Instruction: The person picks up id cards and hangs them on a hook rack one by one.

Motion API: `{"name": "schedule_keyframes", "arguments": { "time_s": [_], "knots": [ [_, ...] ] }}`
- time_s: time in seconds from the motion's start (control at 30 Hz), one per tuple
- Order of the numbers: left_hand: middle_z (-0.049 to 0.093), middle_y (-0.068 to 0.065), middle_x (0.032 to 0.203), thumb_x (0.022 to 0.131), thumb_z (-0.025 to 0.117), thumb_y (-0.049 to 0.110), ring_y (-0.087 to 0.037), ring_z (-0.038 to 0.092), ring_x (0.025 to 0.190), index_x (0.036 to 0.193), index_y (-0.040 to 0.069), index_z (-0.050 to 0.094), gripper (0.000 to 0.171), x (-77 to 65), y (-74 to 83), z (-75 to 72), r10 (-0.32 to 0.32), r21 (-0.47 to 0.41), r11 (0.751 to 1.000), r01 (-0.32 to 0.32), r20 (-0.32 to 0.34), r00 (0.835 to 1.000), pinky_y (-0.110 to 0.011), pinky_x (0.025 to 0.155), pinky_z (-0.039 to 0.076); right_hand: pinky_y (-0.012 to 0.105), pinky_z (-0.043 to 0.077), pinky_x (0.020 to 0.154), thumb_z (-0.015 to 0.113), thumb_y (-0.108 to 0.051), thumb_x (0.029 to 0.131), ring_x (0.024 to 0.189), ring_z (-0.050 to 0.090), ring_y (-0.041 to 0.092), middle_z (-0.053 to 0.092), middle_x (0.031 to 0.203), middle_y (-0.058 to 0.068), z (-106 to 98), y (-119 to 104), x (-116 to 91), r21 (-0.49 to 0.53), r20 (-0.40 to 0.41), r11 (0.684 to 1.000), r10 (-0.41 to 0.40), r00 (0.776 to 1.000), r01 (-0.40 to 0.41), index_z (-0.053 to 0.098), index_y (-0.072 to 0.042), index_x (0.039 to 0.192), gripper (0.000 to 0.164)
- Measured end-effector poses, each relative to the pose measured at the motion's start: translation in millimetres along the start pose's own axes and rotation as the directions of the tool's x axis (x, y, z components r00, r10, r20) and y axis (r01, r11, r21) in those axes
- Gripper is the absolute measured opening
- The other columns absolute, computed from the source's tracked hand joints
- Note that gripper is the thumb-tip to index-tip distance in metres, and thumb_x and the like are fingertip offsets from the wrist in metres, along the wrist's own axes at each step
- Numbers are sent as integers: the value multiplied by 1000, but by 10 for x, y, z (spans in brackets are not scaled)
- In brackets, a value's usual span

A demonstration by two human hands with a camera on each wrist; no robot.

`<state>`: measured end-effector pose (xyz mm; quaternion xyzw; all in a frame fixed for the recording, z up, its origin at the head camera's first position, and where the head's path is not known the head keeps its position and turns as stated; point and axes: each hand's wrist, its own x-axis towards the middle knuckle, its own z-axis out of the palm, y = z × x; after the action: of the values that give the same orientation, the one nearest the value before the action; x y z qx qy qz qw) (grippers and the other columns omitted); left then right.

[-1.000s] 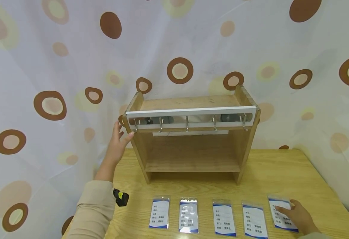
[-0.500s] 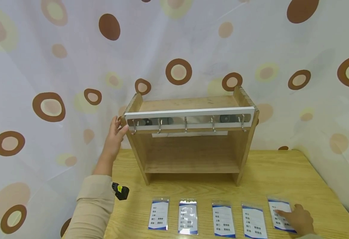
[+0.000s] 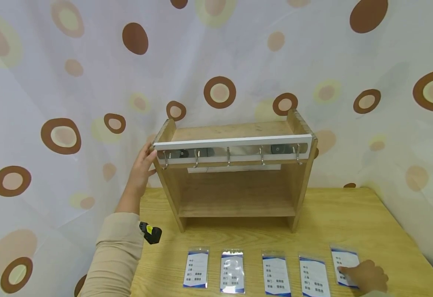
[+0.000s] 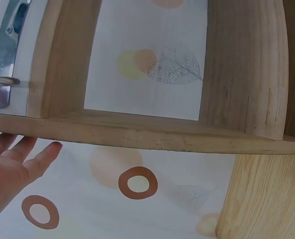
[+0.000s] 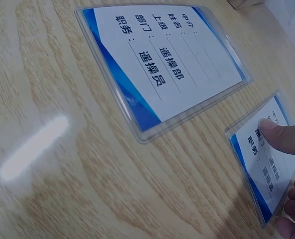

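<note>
a pale cloth with brown, pink and yellow spots (image 3: 94, 95) hangs behind everything, from the left edge across. in front of it a beige sleeve (image 3: 116, 255) reaches in, with a small black and yellow gadget (image 3: 151, 234) at its cuff. the left hand (image 3: 137, 171) is spread and relaxed, touching the left side of a wooden shelf (image 3: 235, 202); the thumb is at the front edge, and in the left wrist view some fingertips pass behind the side board. the shelf stands upright on a wooden table (image 3: 354, 222). along its front top runs a metal strip with five hooks (image 3: 244, 152). before the shelf five name cards lie flat in a row: the first card (image 3: 196, 268), second card (image 3: 232, 272), third card (image 3: 276, 274) and fourth card (image 3: 314, 276), all apart, then the fifth card (image 3: 346, 259) at the right end. the right hand (image 3: 368, 275) rests its thumb on that last card's face, the other fingers curled by its right edge; whether they pinch it i cannot tell.
</note>
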<state>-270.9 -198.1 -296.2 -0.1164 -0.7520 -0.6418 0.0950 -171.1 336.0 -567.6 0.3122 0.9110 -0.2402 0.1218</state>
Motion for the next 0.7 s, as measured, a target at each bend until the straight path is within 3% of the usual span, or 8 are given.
{"name": "schedule_keyframes", "arguments": {
  "time_s": [0.13, 0.37, 0.5, 0.7],
  "knots": [
    [12, -18, 140, 89, 36, 32, -30, 14, 125, 138, 5, 13, 60, 46, -54, -4, 0, -12, 1000, 0, 7, 1000, -57, 91, 20, 42, 36, 66, 69, -50, 62, 78, 37, 39, 41, 78, 28, 32, -20, -32, -19, 5, 999, 47, 999, -47, 38, 22, 92, 83],
    [15, -18, 139, 90, 35, 29, -32, 17, 124, 138, 5, 14, 57, 54, -51, 2, -5, -29, 1000, 5, 17, 1000, -58, 90, 20, 43, 33, 73, 67, -47, 65, 80, 38, 38, 40, 79, 30, 66, -9, -4, -48, 10, 995, 85, 996, -84, 34, 23, 91, 82],
    [17, -16, 139, 91, 34, 32, -32, 16, 124, 138, 7, 16, 56, 50, -36, -20, -22, -40, 999, 22, 14, 1000, -57, 91, 19, 44, 34, 74, 69, -44, 65, 81, 35, 39, 36, 82, 32, 65, -43, 6, 6, 1, 992, 129, 992, -129, 29, 24, 95, 85],
    [24, -16, 137, 92, 31, 38, -34, 22, 123, 137, 9, 22, 54, 49, -24, -51, -26, -26, 999, 26, -7, 1000, -56, 90, 22, 44, 36, 70, 74, -41, 60, 78, 39, 38, 39, 82, 31, 24, -58, -9, 108, -18, 991, 77, 997, -75, 28, 25, 100, 90]
  ]
}}
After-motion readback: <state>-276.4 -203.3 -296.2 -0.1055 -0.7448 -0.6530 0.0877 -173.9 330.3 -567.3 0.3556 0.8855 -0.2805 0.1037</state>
